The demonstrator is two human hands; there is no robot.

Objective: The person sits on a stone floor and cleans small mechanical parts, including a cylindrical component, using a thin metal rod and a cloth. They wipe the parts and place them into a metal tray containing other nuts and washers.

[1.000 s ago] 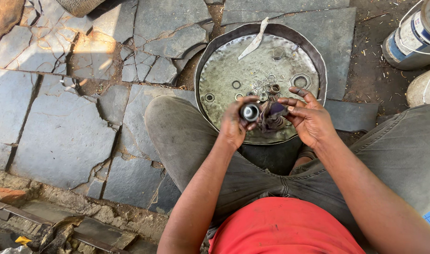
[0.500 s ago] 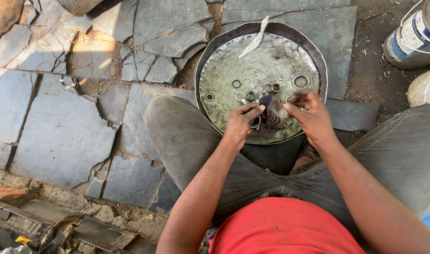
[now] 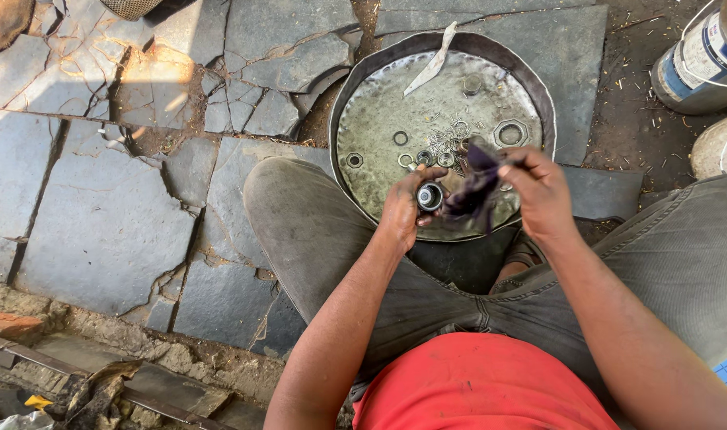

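A: Biggest first, go.

B: Cracked grey stone slab floor (image 3: 101, 215), out past the left hand. Next, a round dented grey metal pan (image 3: 379, 119) lying on it, just beyond both hands, between the person's knees in grey trousers.

A: In the pan?

B: Loose metal washers and rings (image 3: 439, 147) and a large hex nut (image 3: 510, 133), just beyond the right hand. A flat pale metal strip (image 3: 432, 60) leans over the far rim, well past the hands.

A: Off to the side?

B: Grey cylindrical canister with a blue and white label (image 3: 701, 60), far to the right of the right hand.

A: Hands?

B: Left hand (image 3: 403, 209) curled around a small round metal bearing-like part (image 3: 429, 196), open end facing the camera, held over the near rim of the pan. Right hand (image 3: 538, 191) closed, pinching a dark purple rag (image 3: 475, 187) that hangs between the two hands.

A: Rag touching the part?

B: Its lower edge sits just beside the part; actual contact, can't tell.
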